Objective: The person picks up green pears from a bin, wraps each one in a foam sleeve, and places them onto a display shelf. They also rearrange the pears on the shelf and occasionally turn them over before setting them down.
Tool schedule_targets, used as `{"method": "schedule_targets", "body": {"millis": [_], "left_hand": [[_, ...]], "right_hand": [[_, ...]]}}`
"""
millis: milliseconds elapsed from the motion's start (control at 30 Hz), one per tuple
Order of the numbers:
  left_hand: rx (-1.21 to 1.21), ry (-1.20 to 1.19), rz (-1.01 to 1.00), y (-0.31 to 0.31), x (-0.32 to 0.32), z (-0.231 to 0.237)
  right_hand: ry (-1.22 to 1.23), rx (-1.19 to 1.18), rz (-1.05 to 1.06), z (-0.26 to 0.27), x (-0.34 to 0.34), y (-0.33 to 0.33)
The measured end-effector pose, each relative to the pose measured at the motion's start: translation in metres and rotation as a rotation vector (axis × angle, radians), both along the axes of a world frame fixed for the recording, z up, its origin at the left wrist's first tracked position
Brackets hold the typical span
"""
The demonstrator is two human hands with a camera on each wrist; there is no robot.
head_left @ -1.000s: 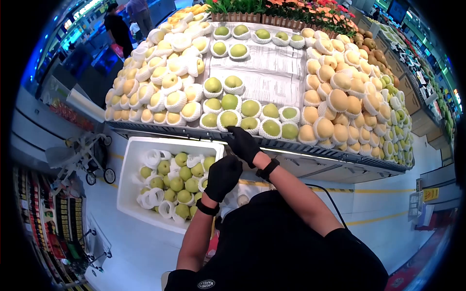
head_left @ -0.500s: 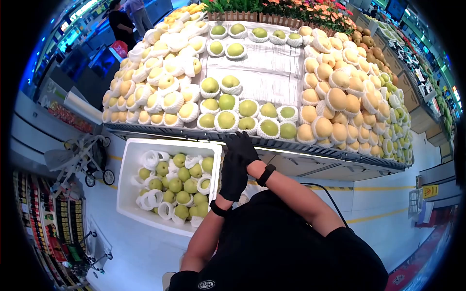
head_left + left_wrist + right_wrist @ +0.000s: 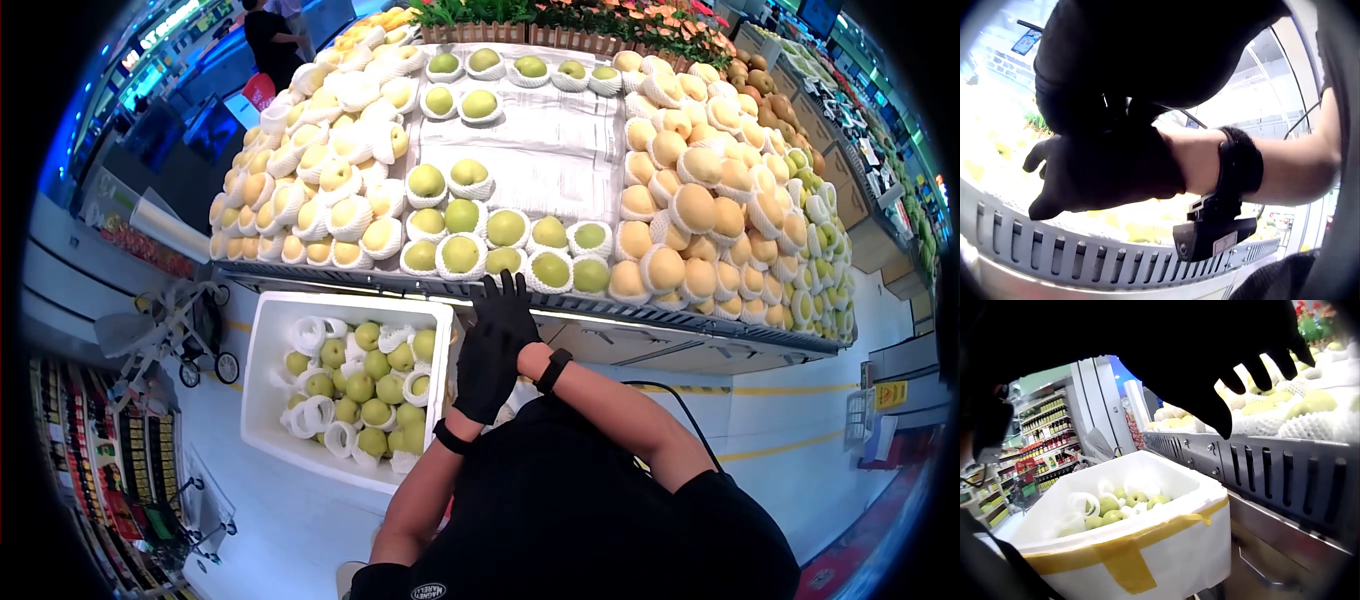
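Observation:
Both hands wear black gloves. The left hand lies against the right hand near its wrist, its fingertips lost in the dark overlap. In the left wrist view the left hand covers part of the right hand. The right hand's fingers are spread and empty, just short of the stand's slotted front rail, as the right wrist view of the right hand also shows. Beyond the rail sit green pears in white foam nets. A white foam box of pears and loose nets stands at the left.
Netted yellow fruit is heaped left of the green pears, and more yellow fruit to the right. Flowers line the back. A stroller stands on the floor at left; a person is in the far background.
The left hand has moved right and up against the right hand. The right hand's fingers, bent before at the rail, have spread out. The view has shifted slightly.

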State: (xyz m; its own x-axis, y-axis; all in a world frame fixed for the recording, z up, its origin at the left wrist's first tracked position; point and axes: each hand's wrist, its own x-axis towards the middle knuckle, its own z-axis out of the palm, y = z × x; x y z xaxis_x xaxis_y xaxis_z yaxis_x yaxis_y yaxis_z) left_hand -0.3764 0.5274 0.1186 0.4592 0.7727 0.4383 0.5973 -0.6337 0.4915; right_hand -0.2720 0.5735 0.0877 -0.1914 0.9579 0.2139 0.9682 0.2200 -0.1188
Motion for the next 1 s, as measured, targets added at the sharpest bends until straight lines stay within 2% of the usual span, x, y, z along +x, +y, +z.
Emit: {"method": "schedule_targets", "body": {"millis": [100, 200, 300, 400, 433, 533, 567, 633, 700, 733, 767, 867, 900, 967, 1000], "left_hand": [[-0.255, -0.092, 0.078, -0.007, 0.012, 0.039], [-0.181, 0.037, 0.085, -0.007, 0.018, 0.043], [-0.21, 0.173, 0.074, 0.0, 0.025, 0.039], [-0.198, 0.19, 0.051, 0.018, 0.029, 0.034], [-0.165, 0.087, 0.002, 0.024, 0.033, 0.047], [-0.324, -0.116, 0.012, 0.039, 0.045, 0.064], [-0.452, -0.143, 0.03, 0.039, 0.054, 0.081], [-0.514, -0.204, -0.006, 0.04, 0.066, 0.089], [-0.542, -0.211, -0.075, 0.042, 0.078, 0.092], [-0.541, -0.188, -0.125, 0.042, 0.083, 0.093], [-0.54, -0.166, -0.174, 0.042, 0.088, 0.094], [-0.44, -0.197, -0.144, 0.046, 0.11, 0.093], [-0.476, -0.239, -0.089, 0.049, 0.115, 0.09], [-0.549, -0.328, 0.023, 0.057, 0.124, 0.082], [-0.583, -0.477, 0.099, 0.061, 0.128, 0.082]], "right_hand": [[-0.111, -0.143, 0.043, 0.0, 0.012, 0.001], [-0.168, -0.257, 0.102, -0.003, 0.023, 0.009], [-0.179, -0.198, 0.147, -0.012, 0.032, 0.01], [-0.202, -0.156, 0.163, -0.023, 0.041, 0.022], [-0.201, -0.198, 0.181, -0.008, 0.046, 0.023], [-0.145, -0.22, 0.218, 0.021, 0.059, 0.038], [-0.019, -0.071, 0.222, 0.021, 0.063, 0.041], [0.127, 0.061, 0.242, 0.023, 0.073, 0.045], [0.164, 0.035, 0.276, 0.046, 0.086, 0.047], [0.205, 0.183, 0.309, 0.048, 0.093, 0.047], [0.286, 0.087, 0.339, 0.048, 0.098, 0.054], [0.621, -0.079, 0.357, 0.038, 0.117, 0.066], [0.748, -0.114, 0.351, 0.034, 0.123, 0.07], [0.812, 0.022, 0.269, 0.029, 0.134, 0.082], [0.842, 0.089, 0.225, 0.026, 0.14, 0.089]]}}
